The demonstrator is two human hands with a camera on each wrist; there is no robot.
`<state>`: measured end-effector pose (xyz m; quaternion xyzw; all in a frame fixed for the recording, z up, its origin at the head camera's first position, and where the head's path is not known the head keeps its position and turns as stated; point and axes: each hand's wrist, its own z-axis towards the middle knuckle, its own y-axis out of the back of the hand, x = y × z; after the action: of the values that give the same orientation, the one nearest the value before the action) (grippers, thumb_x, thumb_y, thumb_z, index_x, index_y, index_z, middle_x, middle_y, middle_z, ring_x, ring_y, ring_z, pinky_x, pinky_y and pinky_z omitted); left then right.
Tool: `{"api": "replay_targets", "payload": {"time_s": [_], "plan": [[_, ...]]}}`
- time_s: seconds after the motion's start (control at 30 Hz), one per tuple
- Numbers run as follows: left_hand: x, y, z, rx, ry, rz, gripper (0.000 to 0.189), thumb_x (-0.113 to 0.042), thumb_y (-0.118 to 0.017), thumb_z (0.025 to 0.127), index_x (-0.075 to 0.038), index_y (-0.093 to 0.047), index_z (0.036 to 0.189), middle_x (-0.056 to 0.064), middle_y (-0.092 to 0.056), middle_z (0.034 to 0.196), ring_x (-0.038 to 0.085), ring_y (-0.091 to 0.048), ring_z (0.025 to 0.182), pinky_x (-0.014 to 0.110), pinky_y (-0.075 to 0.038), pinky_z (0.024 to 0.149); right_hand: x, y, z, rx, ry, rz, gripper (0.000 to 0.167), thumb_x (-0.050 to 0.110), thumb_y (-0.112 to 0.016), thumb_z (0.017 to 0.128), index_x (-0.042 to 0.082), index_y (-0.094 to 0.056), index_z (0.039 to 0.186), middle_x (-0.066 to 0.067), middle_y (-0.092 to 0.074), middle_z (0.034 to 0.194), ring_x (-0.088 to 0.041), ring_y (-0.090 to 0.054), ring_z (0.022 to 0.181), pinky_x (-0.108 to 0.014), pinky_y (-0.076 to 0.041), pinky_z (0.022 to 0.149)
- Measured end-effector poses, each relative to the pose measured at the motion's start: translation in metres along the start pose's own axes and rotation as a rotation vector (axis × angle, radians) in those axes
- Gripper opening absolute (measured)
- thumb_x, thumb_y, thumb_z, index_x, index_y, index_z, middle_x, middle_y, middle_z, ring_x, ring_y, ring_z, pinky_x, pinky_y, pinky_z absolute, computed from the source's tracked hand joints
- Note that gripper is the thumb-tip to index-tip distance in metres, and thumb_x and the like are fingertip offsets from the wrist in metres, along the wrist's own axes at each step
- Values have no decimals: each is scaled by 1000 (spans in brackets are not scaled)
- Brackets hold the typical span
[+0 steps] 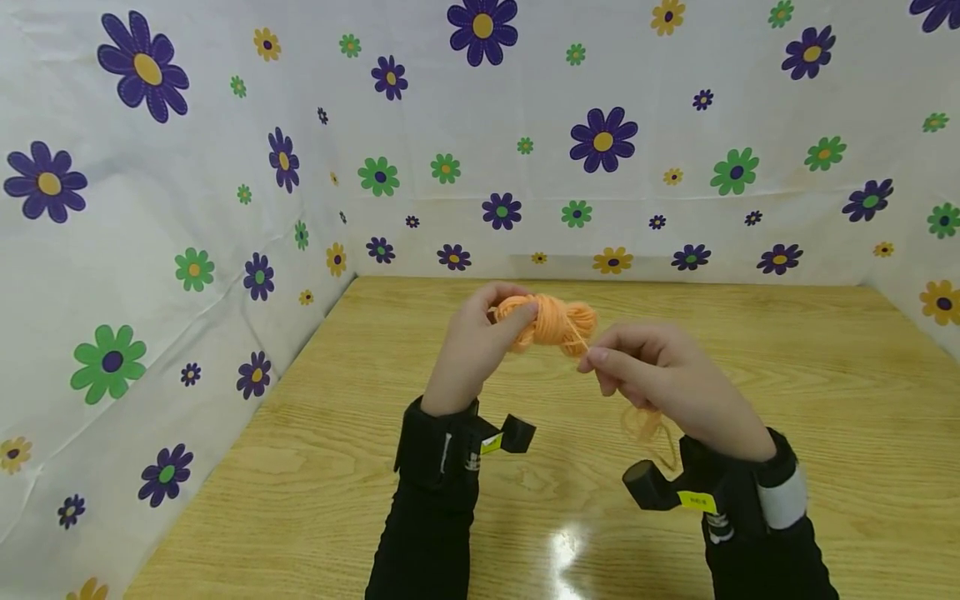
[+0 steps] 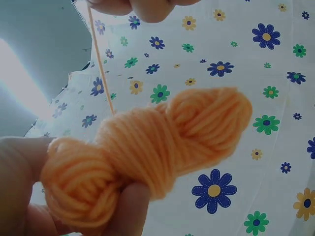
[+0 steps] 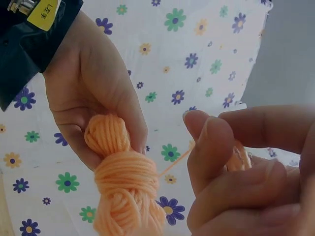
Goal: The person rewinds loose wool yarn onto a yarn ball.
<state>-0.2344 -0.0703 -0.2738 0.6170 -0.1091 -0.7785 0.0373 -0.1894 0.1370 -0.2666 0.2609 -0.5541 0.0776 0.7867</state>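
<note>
An orange skein of yarn (image 1: 553, 320), bound round its middle by several wraps, is held above the table by my left hand (image 1: 480, 337). The thumb and fingers grip its left end, as the left wrist view shows on the skein (image 2: 140, 147). My right hand (image 1: 663, 367) pinches a single strand (image 3: 174, 163) between thumb and forefinger, to the right of the skein. That strand runs taut from the wrapped middle to the fingertips. More loose yarn (image 1: 647, 429) hangs below the right hand, and part of it shows inside the curled fingers in the right wrist view.
Beneath both hands lies a wooden table (image 1: 555, 467) with a bright glare spot near its front. A white cloth (image 1: 420, 117) printed with flowers stands behind it and along the left side. Both wrists carry black straps with small cameras (image 1: 517, 433).
</note>
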Motion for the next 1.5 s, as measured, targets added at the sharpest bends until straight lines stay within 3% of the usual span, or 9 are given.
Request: {"api": "replay_targets", "payload": {"time_s": [0.17, 0.33, 0.6, 0.87, 1.07, 1.27, 1.5], "plan": [[1, 1, 0, -39, -33, -28, 27, -19, -57, 91, -3, -57, 113, 11, -57, 104, 19, -52, 82, 25, -47, 67, 1, -6, 2, 31, 31, -62, 22, 17, -48, 97, 1, -63, 96, -5, -54, 70, -15, -36, 45, -28, -30, 39], [1, 0, 2, -94, -22, -81, 26, -16, -58, 91, -2, -56, 113, 11, -55, 106, 19, -53, 84, 25, -48, 69, 3, -10, 3, 80, 62, -99, 21, 15, -47, 97, 4, -65, 92, -5, -56, 70, -15, -37, 45, -28, -36, 40], [4, 5, 6, -207, -54, -167, 27, -16, -56, 92, -1, -54, 115, 12, -54, 108, 19, -55, 88, 25, -50, 72, 2, -12, 4, 171, 35, -159, 21, 17, -47, 97, 7, -65, 93, -7, -56, 71, -13, -40, 45, -26, -38, 40], [5, 11, 9, -322, -87, -339, 26, -12, -55, 93, 1, -53, 115, 14, -52, 112, 20, -56, 98, 29, -49, 85, -6, -11, 10, 299, 44, -199, 21, 18, -47, 97, 10, -66, 96, -3, -55, 69, -11, -41, 46, -24, -38, 39], [3, 14, 10, -381, -105, -495, 25, -9, -52, 94, 3, -51, 115, 13, -50, 113, 19, -55, 102, 29, -48, 87, -11, -12, 14, 361, -7, -213, 23, 19, -46, 97, 10, -67, 96, -3, -54, 70, -9, -42, 46, -24, -38, 40], [2, 16, 10, -365, -140, -678, 20, -7, -49, 95, 3, -51, 112, 12, -50, 111, 20, -55, 101, 28, -50, 82, -19, -11, 20, 390, -70, -263, 24, 21, -45, 98, 9, -66, 100, -2, -57, 74, -9, -43, 48, -23, -37, 41], [-2, 19, 5, -215, -124, -797, 28, -7, -43, 96, 5, -46, 121, 13, -50, 113, 18, -58, 95, 21, -52, 73, -31, -9, 26, 398, -132, -267, 25, 24, -46, 97, 9, -66, 100, -3, -57, 74, -9, -44, 48, -25, -40, 42]]}}
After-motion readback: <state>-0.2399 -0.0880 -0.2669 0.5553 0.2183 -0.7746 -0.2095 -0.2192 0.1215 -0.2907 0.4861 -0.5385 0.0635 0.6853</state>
